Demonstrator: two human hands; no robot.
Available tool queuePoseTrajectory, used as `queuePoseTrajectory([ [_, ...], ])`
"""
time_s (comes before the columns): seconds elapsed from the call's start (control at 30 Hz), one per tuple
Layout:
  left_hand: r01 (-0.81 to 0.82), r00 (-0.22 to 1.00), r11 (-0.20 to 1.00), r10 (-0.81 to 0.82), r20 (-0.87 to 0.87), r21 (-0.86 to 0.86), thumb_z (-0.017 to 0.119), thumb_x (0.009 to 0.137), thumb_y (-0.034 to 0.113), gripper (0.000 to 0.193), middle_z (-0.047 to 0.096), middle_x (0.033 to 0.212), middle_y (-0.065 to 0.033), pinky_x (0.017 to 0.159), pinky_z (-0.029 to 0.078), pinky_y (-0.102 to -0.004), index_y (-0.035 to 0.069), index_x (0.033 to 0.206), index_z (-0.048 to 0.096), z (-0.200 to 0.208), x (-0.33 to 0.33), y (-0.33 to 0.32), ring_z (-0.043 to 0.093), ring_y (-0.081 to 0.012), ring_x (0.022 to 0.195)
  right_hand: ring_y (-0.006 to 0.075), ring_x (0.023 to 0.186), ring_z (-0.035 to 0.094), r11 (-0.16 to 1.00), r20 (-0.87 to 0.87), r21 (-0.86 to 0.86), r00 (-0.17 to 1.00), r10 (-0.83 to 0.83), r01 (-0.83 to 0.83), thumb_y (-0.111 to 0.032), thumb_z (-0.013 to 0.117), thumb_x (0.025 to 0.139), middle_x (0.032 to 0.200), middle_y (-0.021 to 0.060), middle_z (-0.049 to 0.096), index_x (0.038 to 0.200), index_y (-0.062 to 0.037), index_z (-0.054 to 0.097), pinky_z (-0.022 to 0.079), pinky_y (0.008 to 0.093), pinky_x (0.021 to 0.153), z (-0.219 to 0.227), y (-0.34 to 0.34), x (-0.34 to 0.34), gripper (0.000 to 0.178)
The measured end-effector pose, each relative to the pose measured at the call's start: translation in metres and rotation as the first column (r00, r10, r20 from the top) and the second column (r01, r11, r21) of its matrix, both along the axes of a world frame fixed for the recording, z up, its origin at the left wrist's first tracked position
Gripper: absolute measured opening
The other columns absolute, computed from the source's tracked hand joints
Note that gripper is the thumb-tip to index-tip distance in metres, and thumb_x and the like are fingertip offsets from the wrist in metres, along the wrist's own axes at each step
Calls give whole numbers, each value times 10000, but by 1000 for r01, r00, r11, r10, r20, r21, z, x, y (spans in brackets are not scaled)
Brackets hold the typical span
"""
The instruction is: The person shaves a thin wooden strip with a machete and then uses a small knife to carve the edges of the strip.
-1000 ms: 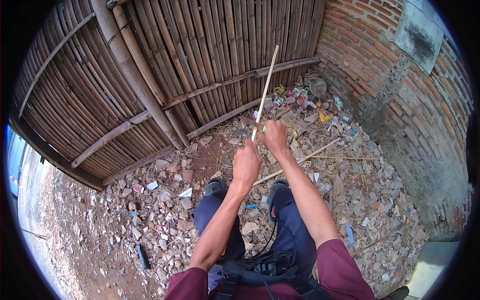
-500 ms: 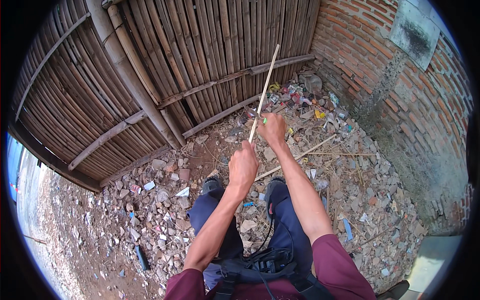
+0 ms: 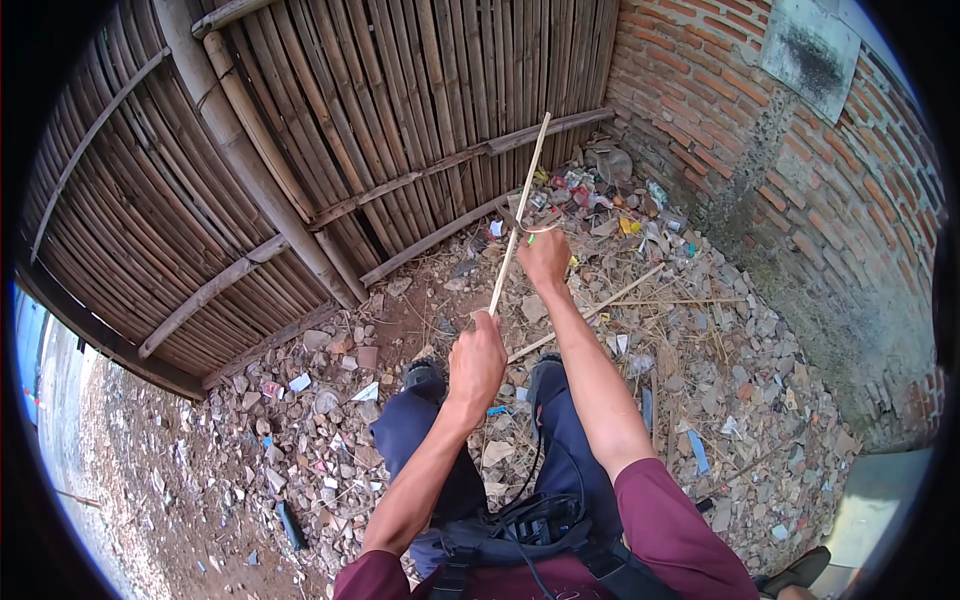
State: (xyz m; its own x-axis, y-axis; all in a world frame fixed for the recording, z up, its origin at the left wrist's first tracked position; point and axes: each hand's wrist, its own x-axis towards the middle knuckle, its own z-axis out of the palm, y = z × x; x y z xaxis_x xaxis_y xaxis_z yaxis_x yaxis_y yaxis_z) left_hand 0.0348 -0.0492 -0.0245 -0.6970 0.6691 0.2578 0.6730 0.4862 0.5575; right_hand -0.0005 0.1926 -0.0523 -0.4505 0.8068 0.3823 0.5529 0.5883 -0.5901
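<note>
Left hand (image 3: 477, 365) closed round the near end of a pale stick (image 3: 532, 178); right hand (image 3: 544, 258) curled about a green-marked tool (image 3: 531, 240), mostly hidden, at mid-stick. Bamboo wall (image 3: 400, 110) beyond far tip — rubble (image 3: 715, 375) spreads rightward to brick wall (image 3: 690, 90).

From the left grip (image 3: 478, 362), the stick (image 3: 532, 170) runs toward half past twelve. The right grip (image 3: 545, 258) is at one o'clock, the litter heap (image 3: 590, 190) beyond. Fence (image 3: 420, 100) at eleven; wall (image 3: 820, 230) at two, a second stick (image 3: 632, 286) before it on rubble (image 3: 330, 440).
</note>
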Motion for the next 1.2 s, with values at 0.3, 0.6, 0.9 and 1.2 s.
queuePoseTrajectory([
  [0.3,69,997,997,-68,37,-23,509,1126,260,288,650,651,-308,542,545,-624,1,999,520,-11,30,-34,678,-529,631,433,928,767,975,1,-101,980,-198,197,-144,797,806,958,235,785,999,-70,824,618,524,840,-9,26,19,208],
  [0.6,108,976,994,-103,190,-15,523,1120,227,290,637,672,-309,601,510,-631,-15,961,543,-7,42,-109,665,-536,667,422,915,767,948,-75,-163,955,-287,272,-197,749,841,919,224,784,920,-75,826,601,508,836,-7,44,39,165],
  [0.9,133,860,981,-185,475,141,472,1139,289,405,565,676,-153,632,455,-413,-26,929,614,31,23,-98,553,-252,624,102,498,405,832,-665,-412,747,3,-371,-165,713,885,614,-34,460,828,-76,639,339,294,520,18,40,37,129],
  [1.2,135,845,978,-199,496,162,482,1134,287,403,525,618,-138,587,424,-429,-36,949,634,30,23,-110,526,-241,559,22,490,278,439,-789,-514,607,95,-737,-347,680,1021,625,-118,309,1125,-72,671,209,246,475,63,2,57,294],
])
